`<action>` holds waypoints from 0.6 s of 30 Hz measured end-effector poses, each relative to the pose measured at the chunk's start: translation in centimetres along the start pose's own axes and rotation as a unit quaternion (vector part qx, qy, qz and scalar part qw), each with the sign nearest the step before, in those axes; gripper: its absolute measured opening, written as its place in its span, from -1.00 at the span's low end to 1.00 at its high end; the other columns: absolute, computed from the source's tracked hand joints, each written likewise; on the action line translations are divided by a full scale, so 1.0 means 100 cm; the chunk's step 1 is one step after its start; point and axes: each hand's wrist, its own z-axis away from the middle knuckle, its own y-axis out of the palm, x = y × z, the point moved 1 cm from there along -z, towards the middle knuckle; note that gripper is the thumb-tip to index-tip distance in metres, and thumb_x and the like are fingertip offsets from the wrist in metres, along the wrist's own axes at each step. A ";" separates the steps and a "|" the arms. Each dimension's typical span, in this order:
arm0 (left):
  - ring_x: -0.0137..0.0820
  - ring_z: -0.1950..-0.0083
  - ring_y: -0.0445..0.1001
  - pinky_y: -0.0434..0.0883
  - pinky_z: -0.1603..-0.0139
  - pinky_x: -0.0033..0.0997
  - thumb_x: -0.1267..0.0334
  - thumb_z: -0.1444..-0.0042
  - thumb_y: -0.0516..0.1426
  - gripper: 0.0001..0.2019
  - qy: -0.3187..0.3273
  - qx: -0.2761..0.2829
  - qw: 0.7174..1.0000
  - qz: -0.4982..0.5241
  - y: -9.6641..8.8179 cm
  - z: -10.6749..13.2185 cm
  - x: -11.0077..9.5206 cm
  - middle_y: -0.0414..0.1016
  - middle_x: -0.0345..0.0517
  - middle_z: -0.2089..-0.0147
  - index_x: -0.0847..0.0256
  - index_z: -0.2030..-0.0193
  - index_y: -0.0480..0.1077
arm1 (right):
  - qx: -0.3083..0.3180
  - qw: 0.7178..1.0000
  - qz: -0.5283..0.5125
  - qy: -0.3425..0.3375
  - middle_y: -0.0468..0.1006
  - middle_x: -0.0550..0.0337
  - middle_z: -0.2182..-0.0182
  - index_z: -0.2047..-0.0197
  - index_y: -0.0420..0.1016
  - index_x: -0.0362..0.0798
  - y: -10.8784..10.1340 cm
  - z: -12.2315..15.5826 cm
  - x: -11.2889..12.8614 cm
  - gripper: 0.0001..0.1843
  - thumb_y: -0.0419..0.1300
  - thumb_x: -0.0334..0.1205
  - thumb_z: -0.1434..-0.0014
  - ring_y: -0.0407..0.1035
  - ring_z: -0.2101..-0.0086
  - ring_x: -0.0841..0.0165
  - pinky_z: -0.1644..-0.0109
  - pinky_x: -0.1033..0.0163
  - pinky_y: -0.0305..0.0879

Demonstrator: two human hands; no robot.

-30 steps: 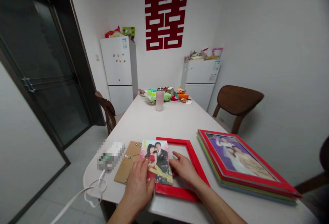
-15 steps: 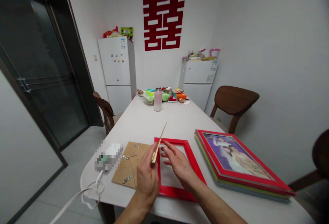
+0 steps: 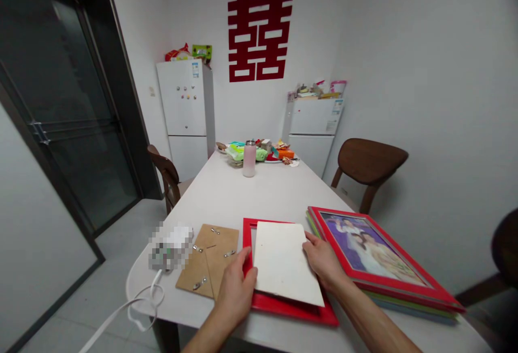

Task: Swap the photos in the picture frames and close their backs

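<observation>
A white rectangular board [image 3: 285,261] lies tilted over the opening of a red picture frame [image 3: 294,310] on the table. My right hand [image 3: 324,261] grips the board by its right edge, fingers tucked beneath. At the frame's left side, my left hand [image 3: 236,286] is closed on the red rail, its thumb close to the board's left edge. Beside that hand rests a brown backing board [image 3: 206,261] with metal clips on it, partly covered by the hand.
To the right, a stack of picture frames [image 3: 376,256] has a red-framed photo on top. A blurred white device [image 3: 172,248] with a white cable [image 3: 109,318] sits at left. Farther back stand a pink bottle [image 3: 250,160] and assorted packets [image 3: 275,152]. Chairs [image 3: 370,161] flank the table [image 3: 226,196].
The board, held edge-on between my hands before, now lies face up over the red frame. My right hand has moved right to its edge; my left hand has come down to the frame.
</observation>
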 end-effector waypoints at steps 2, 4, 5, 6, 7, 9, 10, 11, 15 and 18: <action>-0.24 -0.06 0.24 0.11 -0.10 -0.23 0.35 0.10 0.03 -0.57 0.005 0.021 0.999 -0.036 0.001 0.006 -0.001 0.32 0.03 -0.03 0.30 0.01 0.26 | -0.002 1.000 0.023 -0.004 0.53 0.08 0.51 -0.02 0.23 -0.27 0.001 -0.004 -0.003 -0.44 -0.14 -0.41 0.11 0.33 0.64 0.41 0.64 0.40 0.13; -0.23 -0.07 0.23 0.09 -0.11 -0.22 0.34 0.11 0.04 -0.55 0.011 0.042 0.996 -0.074 0.003 0.010 -0.004 0.30 0.04 -0.04 0.31 -0.01 0.25 | -0.007 0.999 0.039 -0.007 0.52 0.09 0.53 0.01 0.28 -0.26 0.003 -0.007 -0.004 -0.45 -0.12 -0.41 0.12 0.32 0.64 0.42 0.63 0.41 0.11; -0.23 -0.08 0.21 0.09 -0.12 -0.23 0.33 0.10 0.04 -0.53 0.017 0.056 0.993 -0.100 0.004 0.011 -0.005 0.28 0.06 -0.06 0.32 -0.03 0.23 | -0.012 0.999 0.050 -0.009 0.52 0.09 0.54 0.03 0.30 -0.27 0.004 -0.008 -0.003 -0.46 -0.11 -0.41 0.12 0.31 0.65 0.42 0.64 0.41 0.10; -0.23 -0.10 0.19 0.07 -0.13 -0.24 0.33 0.10 0.03 -0.52 0.025 0.070 0.989 -0.131 0.005 0.012 -0.006 0.25 0.07 -0.08 0.34 -0.04 0.21 | -0.017 0.998 0.061 -0.010 0.51 0.09 0.56 0.03 0.31 -0.29 0.004 -0.009 -0.002 -0.47 -0.11 -0.40 0.12 0.30 0.66 0.42 0.64 0.41 0.08; -0.24 -0.12 0.16 0.06 -0.14 -0.25 0.34 0.09 0.03 -0.51 0.034 0.085 0.982 -0.164 0.006 0.013 -0.007 0.22 0.08 -0.10 0.36 -0.06 0.19 | -0.022 0.997 0.071 -0.011 0.51 0.09 0.58 0.04 0.31 -0.30 0.005 -0.010 -0.002 -0.48 -0.10 -0.39 0.11 0.28 0.67 0.43 0.65 0.41 0.07; -0.23 -0.14 0.13 0.05 -0.15 -0.25 0.34 0.08 0.01 -0.50 0.048 0.106 0.969 -0.217 0.007 0.014 -0.007 0.17 0.12 -0.13 0.40 -0.07 0.17 | -0.030 0.996 0.088 -0.014 0.50 0.08 0.59 0.03 0.30 -0.34 0.005 -0.012 -0.001 -0.47 -0.09 -0.37 0.10 0.25 0.70 0.44 0.65 0.40 0.05; -0.23 -0.15 0.11 0.05 -0.16 -0.24 0.33 0.08 0.01 -0.50 0.052 0.111 0.966 -0.229 0.007 0.014 -0.007 0.16 0.13 -0.13 0.41 -0.08 0.16 | -0.032 0.995 0.094 -0.016 0.50 0.08 0.59 0.02 0.30 -0.34 0.005 -0.013 -0.001 -0.47 -0.09 -0.37 0.10 0.24 0.70 0.44 0.64 0.40 0.05; -0.23 -0.15 0.10 0.04 -0.16 -0.23 0.33 0.08 0.01 -0.50 0.056 0.112 0.964 -0.236 0.007 0.014 -0.006 0.15 0.12 -0.14 0.40 -0.07 0.17 | -0.032 0.994 0.098 -0.020 0.50 0.09 0.59 0.02 0.29 -0.33 0.004 -0.013 -0.001 -0.47 -0.09 -0.36 0.09 0.23 0.70 0.45 0.64 0.40 0.05; -0.23 -0.15 0.12 0.06 -0.16 -0.20 0.33 0.08 0.01 -0.52 0.070 0.109 0.960 -0.247 0.008 0.014 -0.002 0.16 0.08 -0.13 0.33 -0.06 0.20 | -0.035 0.993 0.112 -0.034 0.49 0.13 0.60 0.01 0.30 -0.28 0.004 -0.014 -0.003 -0.48 -0.11 -0.35 0.08 0.23 0.69 0.45 0.63 0.40 0.05; -0.22 -0.14 0.14 0.09 -0.14 -0.20 0.36 0.07 0.00 -0.54 0.089 0.110 0.953 -0.269 0.009 0.013 0.001 0.18 0.10 -0.12 0.35 -0.04 0.22 | -0.048 0.990 0.129 -0.033 0.49 0.12 0.60 0.01 0.30 -0.31 0.004 -0.014 -0.003 -0.47 -0.10 -0.34 0.07 0.23 0.70 0.44 0.63 0.39 0.05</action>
